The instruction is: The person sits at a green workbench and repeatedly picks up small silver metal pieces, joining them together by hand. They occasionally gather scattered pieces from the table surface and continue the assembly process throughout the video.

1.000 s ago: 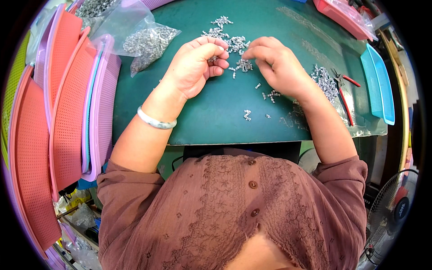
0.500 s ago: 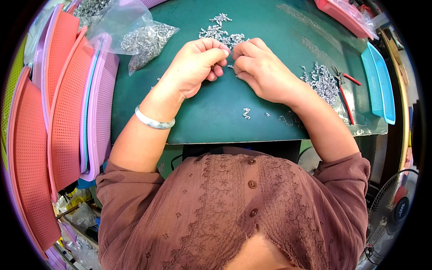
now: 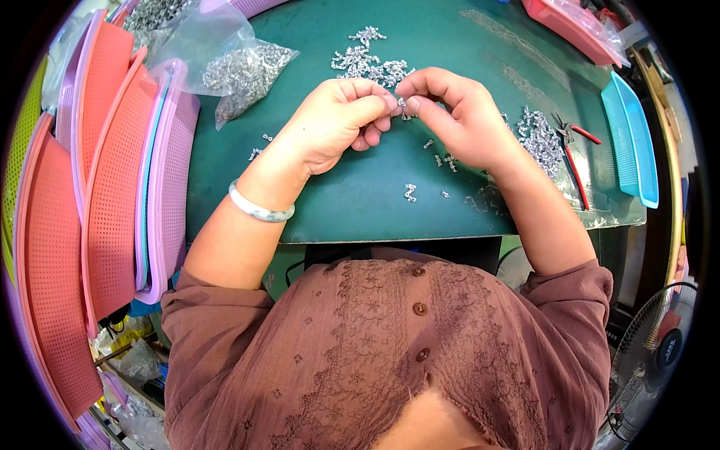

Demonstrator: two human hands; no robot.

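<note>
Green work mat (image 3: 352,202) is bearing scattered parts; since a second ago the left hand (image 3: 334,124) and right hand (image 3: 461,116) are meeting, both pinching one small metal part (image 3: 403,103) near the far pile (image 3: 371,64).

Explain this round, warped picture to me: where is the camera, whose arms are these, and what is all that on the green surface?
The camera sits on a person's head and looks down, and its fisheye lens bends the edges. The left hand and right hand meet fingertip to fingertip, pinching a small metal part between them. On the green mat lie loose metal parts, a clear bag of parts and red-handled pliers. Pink and orange trays are stacked at the left, a blue tray at the right.
</note>
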